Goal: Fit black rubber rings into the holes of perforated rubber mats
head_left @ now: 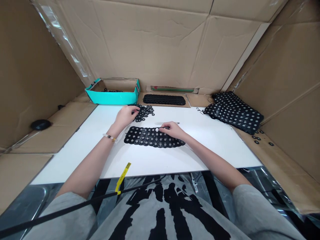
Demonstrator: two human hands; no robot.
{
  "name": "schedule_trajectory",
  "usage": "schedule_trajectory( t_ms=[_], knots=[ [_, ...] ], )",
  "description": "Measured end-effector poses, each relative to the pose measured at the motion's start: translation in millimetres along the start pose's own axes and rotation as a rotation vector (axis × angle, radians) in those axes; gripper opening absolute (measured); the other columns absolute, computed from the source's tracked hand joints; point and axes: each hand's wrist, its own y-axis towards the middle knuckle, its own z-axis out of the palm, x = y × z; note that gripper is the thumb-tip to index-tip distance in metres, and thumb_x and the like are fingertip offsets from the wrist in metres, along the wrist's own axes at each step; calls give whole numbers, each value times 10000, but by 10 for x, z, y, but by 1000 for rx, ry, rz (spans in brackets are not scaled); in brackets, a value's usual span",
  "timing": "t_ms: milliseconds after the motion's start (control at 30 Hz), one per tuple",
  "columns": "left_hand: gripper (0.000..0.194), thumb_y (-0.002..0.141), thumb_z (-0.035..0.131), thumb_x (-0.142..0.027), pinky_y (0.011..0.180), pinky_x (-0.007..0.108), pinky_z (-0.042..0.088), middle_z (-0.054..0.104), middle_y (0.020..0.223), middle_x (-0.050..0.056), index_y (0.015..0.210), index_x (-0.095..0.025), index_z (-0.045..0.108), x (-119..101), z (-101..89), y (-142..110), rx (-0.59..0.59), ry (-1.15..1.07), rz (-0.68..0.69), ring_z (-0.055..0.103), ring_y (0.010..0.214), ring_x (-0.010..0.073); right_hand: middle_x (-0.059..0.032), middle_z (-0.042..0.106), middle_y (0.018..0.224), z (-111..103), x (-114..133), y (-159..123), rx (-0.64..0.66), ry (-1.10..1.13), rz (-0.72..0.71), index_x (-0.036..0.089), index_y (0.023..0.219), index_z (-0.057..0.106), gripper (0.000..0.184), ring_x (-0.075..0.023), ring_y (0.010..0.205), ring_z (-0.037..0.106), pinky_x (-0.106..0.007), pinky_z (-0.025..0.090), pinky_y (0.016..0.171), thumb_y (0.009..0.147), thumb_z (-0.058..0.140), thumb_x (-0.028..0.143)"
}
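On the white board lies a strip of joined black rings (142, 136), its holes showing pale. My right hand (173, 130) is closed at the strip's far edge, finger and thumb pinching there. A small white disc (157, 129) sits just left of those fingertips. Farther left, my left hand (126, 116) reaches to a loose pile of black rings (143, 114), its fingers curled together at the pile's left side. What the left fingertips hold, if anything, is too small to make out. Behind the right hand lies a thin white pen-like stick (161, 123).
A turquoise-fronted box (112, 98) with black rings inside stands at the back left. A black ring bundle (163, 99) lies at the back middle. Larger ring sheets (237, 111) are heaped at right, with several loose rings (257, 137) nearby. Cardboard walls (150, 43) enclose the board.
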Motion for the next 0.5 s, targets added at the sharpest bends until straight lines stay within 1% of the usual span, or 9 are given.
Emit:
schedule_trajectory(
  t_ms=[100, 200, 233, 267, 367, 400, 433, 467, 500],
  knots=[
    [315, 872, 490, -295, 799, 334, 441, 730, 995, 67, 1064, -228, 730, -57, 19, -11, 12, 27, 20, 615, 889, 249, -30, 735, 839, 8, -2, 0, -20, -41, -13, 189, 812, 744, 185, -169, 742, 595, -292, 421, 725, 828, 603, 308],
    [302, 858, 511, -304, 801, 332, 439, 732, 981, 69, 1040, -219, 735, -96, 14, -9, 23, -32, 46, 615, 867, 240, -41, 749, 939, 20, -31, 7, -35, -48, -48, 204, 866, 758, 171, -190, 845, 638, -311, 443, 810, 817, 594, 207],
    [293, 849, 526, -320, 787, 324, 438, 734, 952, 66, 1018, -211, 740, -121, 12, -12, 57, -79, 65, 615, 836, 229, -46, 747, 952, 26, -45, 11, -39, -51, -65, 203, 873, 758, 180, -193, 869, 642, -314, 446, 831, 806, 593, 176],
    [283, 840, 544, -344, 763, 312, 436, 734, 915, 59, 985, -205, 744, -157, 13, -20, 121, -143, 91, 612, 797, 215, -51, 744, 954, 35, -60, 15, -42, -57, -84, 199, 872, 757, 189, -194, 882, 643, -314, 449, 841, 792, 593, 148],
    [278, 803, 606, -430, 665, 277, 421, 716, 802, 24, 903, -207, 739, -335, 52, -91, 441, -344, 202, 595, 700, 179, -51, 730, 913, 77, -97, 28, -40, -73, -110, 183, 846, 738, 212, -181, 845, 634, -300, 455, 812, 751, 577, 82],
    [278, 786, 631, -448, 637, 271, 412, 702, 770, 15, 890, -210, 728, -408, 81, -129, 518, -365, 232, 590, 680, 175, -46, 725, 889, 95, -107, 33, -37, -73, -105, 178, 832, 727, 211, -175, 822, 628, -294, 455, 794, 745, 567, 73],
    [275, 769, 656, -455, 621, 270, 404, 686, 749, 11, 882, -211, 714, -478, 116, -170, 547, -345, 254, 587, 674, 177, -39, 717, 860, 115, -115, 37, -37, -73, -98, 176, 817, 715, 207, -170, 801, 620, -289, 451, 776, 741, 555, 68],
    [275, 754, 678, -455, 617, 273, 399, 672, 745, 12, 879, -210, 696, -540, 157, -211, 526, -297, 270, 587, 682, 184, -32, 708, 831, 135, -123, 41, -39, -78, -93, 173, 798, 701, 199, -167, 784, 612, -285, 446, 762, 737, 546, 65],
    [272, 745, 695, -449, 626, 279, 399, 664, 762, 20, 868, -207, 678, -587, 200, -247, 467, -228, 282, 588, 706, 195, -26, 696, 805, 154, -131, 46, -44, -90, -96, 172, 778, 687, 193, -166, 774, 602, -281, 439, 750, 731, 537, 60]
  ],
)
